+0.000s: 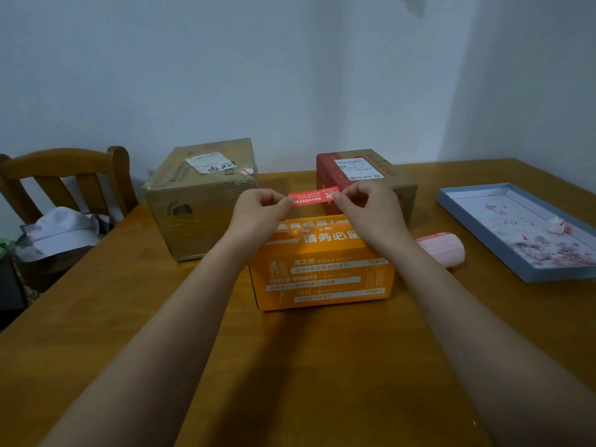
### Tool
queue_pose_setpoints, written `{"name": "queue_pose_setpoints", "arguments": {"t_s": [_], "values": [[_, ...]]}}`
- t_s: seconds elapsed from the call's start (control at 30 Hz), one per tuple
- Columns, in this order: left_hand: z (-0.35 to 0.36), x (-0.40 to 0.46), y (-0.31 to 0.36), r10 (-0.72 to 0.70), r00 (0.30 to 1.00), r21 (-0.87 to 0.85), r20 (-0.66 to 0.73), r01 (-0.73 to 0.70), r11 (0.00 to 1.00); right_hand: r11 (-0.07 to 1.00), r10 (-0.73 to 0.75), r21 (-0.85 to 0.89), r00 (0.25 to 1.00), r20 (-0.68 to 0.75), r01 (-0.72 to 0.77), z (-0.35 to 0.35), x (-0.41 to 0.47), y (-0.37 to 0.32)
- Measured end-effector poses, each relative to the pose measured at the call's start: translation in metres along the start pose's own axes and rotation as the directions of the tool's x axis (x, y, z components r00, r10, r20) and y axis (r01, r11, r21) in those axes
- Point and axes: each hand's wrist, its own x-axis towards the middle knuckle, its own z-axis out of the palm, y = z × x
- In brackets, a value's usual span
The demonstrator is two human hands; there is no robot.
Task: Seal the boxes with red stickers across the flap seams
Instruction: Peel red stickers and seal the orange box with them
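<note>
A red sticker with white print is stretched level in the air above the far top edge of the orange box. My left hand pinches its left end and my right hand pinches its right end. The orange box stands at the table's middle, its top partly hidden by my hands. Behind it on the left stands a large brown carton with a shipping label and a small red sticker near its right top edge. Behind on the right stands a red-and-brown carton with a label.
A pink roll of stickers lies right of the orange box. A shallow blue tray with torn pinkish scraps sits at the far right. The wooden table meets a wall. A wooden chair with a grey bag stands left.
</note>
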Motion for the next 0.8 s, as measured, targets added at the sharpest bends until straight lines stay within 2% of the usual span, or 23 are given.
{"name": "queue_pose_setpoints", "arguments": {"t_s": [0.17, 0.3, 0.4, 0.5, 0.57, 0.67, 0.8], "values": [[0.006, 0.002, 0.002, 0.052, 0.999, 0.174, -0.014, -0.049, 0.983, 0.991, 0.090, -0.103, 0.996, 0.015, -0.088, 0.000, 0.003, 0.003], [0.012, 0.006, -0.004, 0.099, 0.995, 0.399, 0.016, -0.097, 0.912, 0.980, 0.131, -0.153, 0.991, 0.032, -0.124, 0.005, 0.005, 0.009], [0.009, 0.008, -0.008, 0.084, 0.996, 0.484, 0.009, -0.078, 0.871, 0.980, 0.141, -0.147, 0.990, 0.016, -0.137, 0.003, 0.005, 0.012], [0.006, 0.006, -0.012, 0.008, 0.999, 0.504, 0.047, -0.031, 0.863, 0.980, 0.155, -0.141, 0.984, 0.087, -0.142, 0.000, 0.003, 0.014], [0.007, 0.005, -0.014, 0.001, 0.999, 0.505, 0.045, -0.024, 0.863, 0.989, 0.146, -0.053, 0.984, 0.098, -0.141, -0.002, 0.001, 0.011], [0.012, 0.005, -0.013, 0.065, 0.997, 0.457, 0.035, -0.074, 0.887, 0.994, 0.087, 0.056, 0.991, 0.105, -0.093, -0.005, -0.003, -0.001], [0.015, 0.006, -0.007, 0.138, 0.983, 0.333, 0.120, -0.171, 0.927, 0.992, 0.036, 0.112, 0.988, 0.147, -0.053, -0.004, -0.007, -0.006]]}}
